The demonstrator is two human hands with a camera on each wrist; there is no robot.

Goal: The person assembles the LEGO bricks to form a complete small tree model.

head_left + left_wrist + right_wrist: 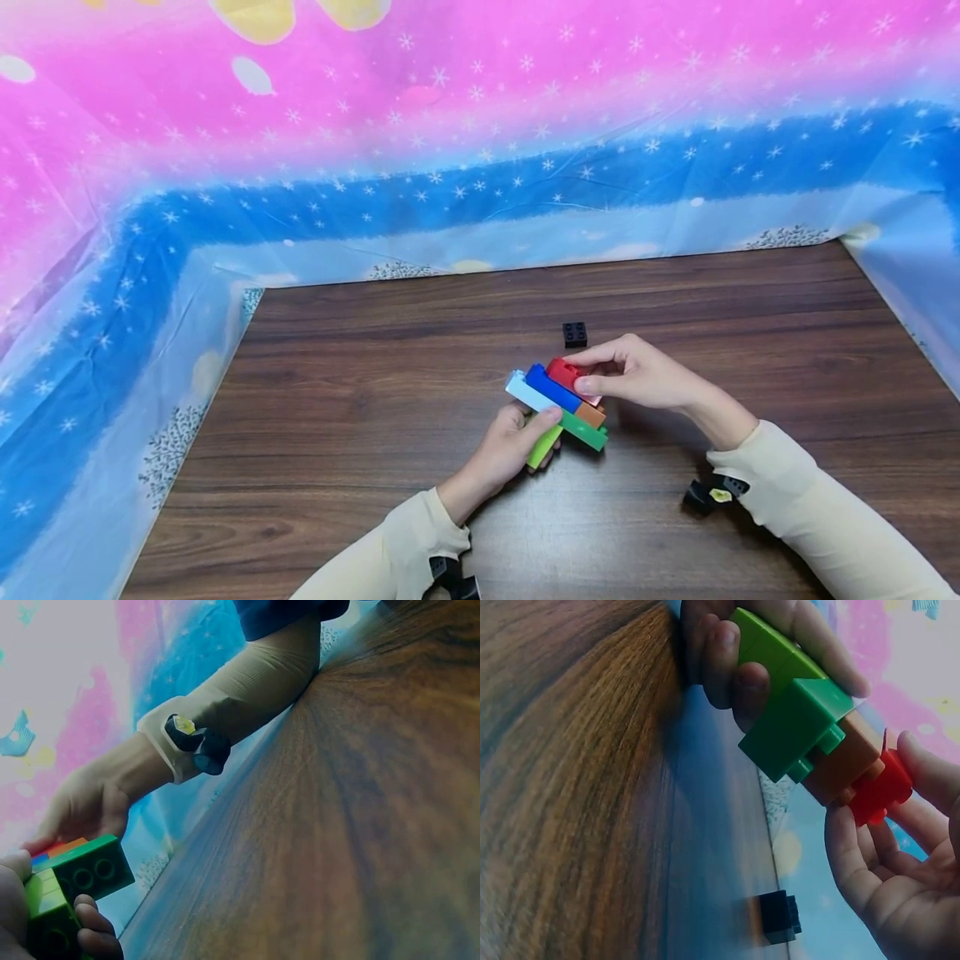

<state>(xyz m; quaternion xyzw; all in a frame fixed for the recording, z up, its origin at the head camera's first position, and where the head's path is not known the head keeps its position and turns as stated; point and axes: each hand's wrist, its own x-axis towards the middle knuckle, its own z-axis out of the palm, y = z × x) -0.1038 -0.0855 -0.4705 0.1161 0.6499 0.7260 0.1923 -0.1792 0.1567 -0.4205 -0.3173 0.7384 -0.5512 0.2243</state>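
Note:
A stepped stack of toy building bricks is held between both hands above the wooden table (pixel 337 417). My left hand (pixel 501 448) grips it low down, around the lime green brick (pixel 543 448), thumb across the front. Above that lie a green brick (pixel 585 431) and a light blue brick (pixel 528 392). Higher up sit a blue brick (pixel 553 388) and an orange-brown brick (pixel 845 757). At the top, my right hand (pixel 651 375) pinches a red brick (pixel 885 787) between thumb and fingers. In the head view, a pale piece shows partly beneath the right thumb.
A black four-stud brick (pixel 574 334) rests alone on the table, just beyond the right hand. A patterned pink and blue cloth (pixel 465 196) hangs behind the table and along its sides. Small black devices (pixel 705 496) are strapped at both wrists.

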